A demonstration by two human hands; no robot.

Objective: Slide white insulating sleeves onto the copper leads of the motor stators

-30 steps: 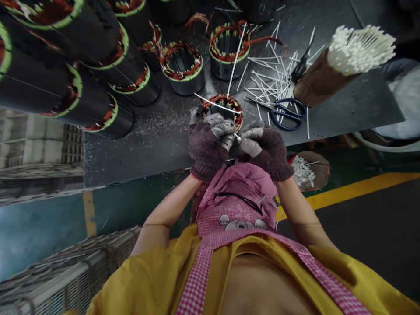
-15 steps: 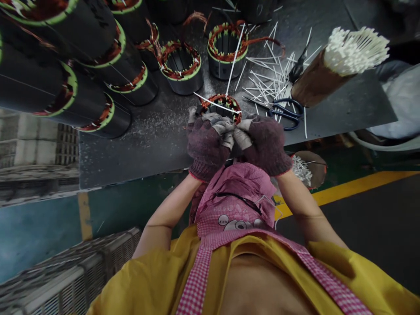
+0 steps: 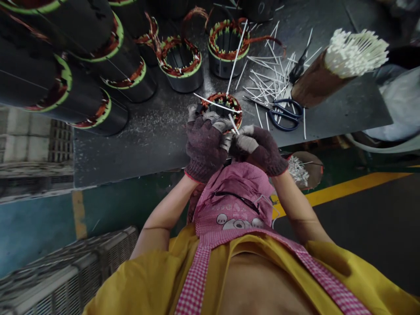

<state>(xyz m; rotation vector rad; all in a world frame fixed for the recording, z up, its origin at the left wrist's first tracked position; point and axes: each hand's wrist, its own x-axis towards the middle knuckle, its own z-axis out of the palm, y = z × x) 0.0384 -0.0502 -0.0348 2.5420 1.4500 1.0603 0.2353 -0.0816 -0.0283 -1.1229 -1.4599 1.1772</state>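
Note:
A stator with copper windings [image 3: 233, 99] stands upright at the table's front edge, directly before me. Two white cable ties rise from it, one tall [image 3: 237, 57] and one lying across its opening [image 3: 218, 103]. My left hand [image 3: 206, 146], in a dark knit glove with greyish fingertips, is closed around the near left side of the stator. My right hand [image 3: 260, 146], gloved alike, pinches a short-looking white cable tie [image 3: 233, 124] at the near rim. Both hands' fingertips nearly meet there, and they hide the stator's lower front.
More stators [image 3: 181, 65] stand behind, with stacked ones [image 3: 131, 83] at the left. Loose cable ties [image 3: 267, 83], dark-handled scissors [image 3: 285, 114] and a brown holder [image 3: 311, 83] packed with ties lie to the right. A round container of white scraps [image 3: 313, 168] sits below the table edge.
My right hand has drawn slightly down and toward me. A white cable tie now shows upright between the fingertips. My left hand stays about where it was on the stator.

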